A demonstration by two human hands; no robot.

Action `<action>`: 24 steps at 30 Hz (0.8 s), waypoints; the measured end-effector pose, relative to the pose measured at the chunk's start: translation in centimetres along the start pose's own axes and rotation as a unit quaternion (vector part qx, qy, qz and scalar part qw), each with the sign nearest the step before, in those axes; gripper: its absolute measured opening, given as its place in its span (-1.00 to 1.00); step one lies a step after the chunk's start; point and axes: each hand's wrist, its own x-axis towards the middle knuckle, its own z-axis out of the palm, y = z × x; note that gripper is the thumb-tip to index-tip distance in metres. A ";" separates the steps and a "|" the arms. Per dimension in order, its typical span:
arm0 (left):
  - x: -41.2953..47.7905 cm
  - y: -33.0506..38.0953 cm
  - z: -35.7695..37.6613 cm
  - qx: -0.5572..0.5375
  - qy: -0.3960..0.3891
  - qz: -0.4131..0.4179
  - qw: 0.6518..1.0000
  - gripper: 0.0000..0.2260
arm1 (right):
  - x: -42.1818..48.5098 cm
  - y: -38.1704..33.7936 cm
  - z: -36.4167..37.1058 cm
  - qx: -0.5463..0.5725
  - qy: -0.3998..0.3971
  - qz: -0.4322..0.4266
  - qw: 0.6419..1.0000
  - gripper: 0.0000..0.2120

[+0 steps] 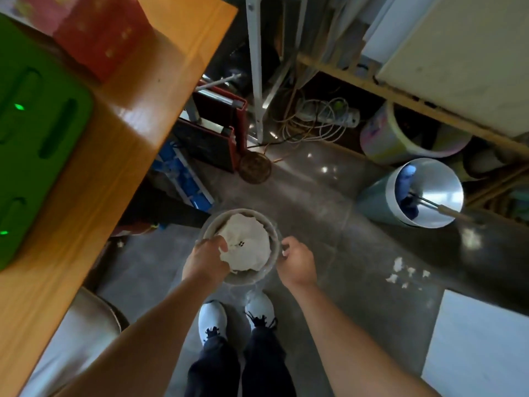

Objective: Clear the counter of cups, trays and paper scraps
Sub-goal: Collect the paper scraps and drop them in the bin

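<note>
I hold a round grey container (273,224) over the floor, in front of my feet. A crumpled white paper wad (247,245) fills its opening. My left hand (207,260) grips the container's left rim, fingers touching the paper. My right hand (297,263) is closed on the right rim. The wooden counter (120,130) runs along the left, with a green tray (37,138) and a red box (100,32) on it.
Small white paper scraps (400,272) lie on the floor to the right. A grey bin (412,193) with a mop inside lies tipped at right. A pastel bucket (392,136), cables, red and blue crates and a white board (478,348) surround the floor space.
</note>
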 end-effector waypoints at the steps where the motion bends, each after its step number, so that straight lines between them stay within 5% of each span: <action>1: -0.2 0.4 0.1 0.001 -0.004 -0.002 1.000 -0.73 | -0.2 0.4 -0.2 -0.004 0.001 0.005 1.000 -0.86; 15: -8.8 4.3 0.9 0.057 -0.037 0.039 0.997 -0.82 | -8.0 3.9 -4.2 -0.027 0.006 0.061 0.998 -0.73; 24: -4.4 1.6 21.2 0.010 -0.110 0.019 0.994 -0.82 | 1.2 15.3 5.3 -0.080 -0.009 0.061 0.995 -0.73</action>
